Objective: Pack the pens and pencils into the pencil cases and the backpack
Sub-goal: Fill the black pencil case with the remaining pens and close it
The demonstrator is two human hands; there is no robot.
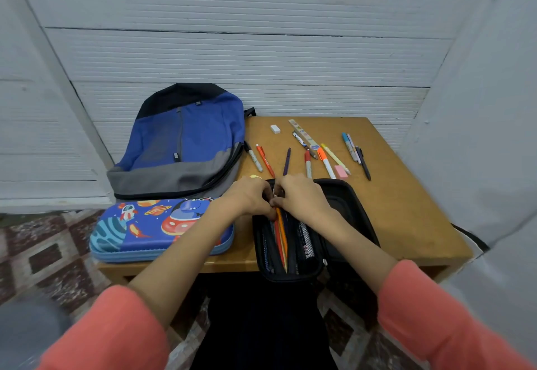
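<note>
Orange pencil (pixel 283 236) right at the centre of things, lying lengthways in the left half of the open black pencil case (pixel 345 195), with a red pencil (pixel 278 243) tight against its left side and darker pens tucked in on both sides; its far end runs straight up into the spot where the two hands meet. Left hand (pixel 250 195) comes in from the left, fingers curled, thumb and fingertips pinching the far end of the orange pencil. Right hand (pixel 303 196) is knuckle to knuckle with it, fingers bent tight over the same spot, but whether it grips the pencil, part of the case or nothing I cannot tell, because the fingertips are hidden. The case's other half lies opened out to the right, partly behind the right forearm. Left of it, on the near part of the wooden table (pixel 406 209), the space-print pencil case (pixel 151 230) lies flat and closed; beyond that, at the far left, the blue backpack (pixel 186 137) lies front up. Loose on the far side of the table: a black-capped marker (pixel 253 156), a red pen (pixel 265 160), a purple pen (pixel 287 162), a red-capped marker (pixel 307 163), an orange highlighter (pixel 326 163), a yellow highlighter (pixel 334 159), and further right a blue pen (pixel 348 146) and a dark pen (pixel 363 163), all apart from the hands; a white eraser (pixel 275 129), a ruler (pixel 303 134) and a pink eraser (pixel 341 172) lie among them
</note>
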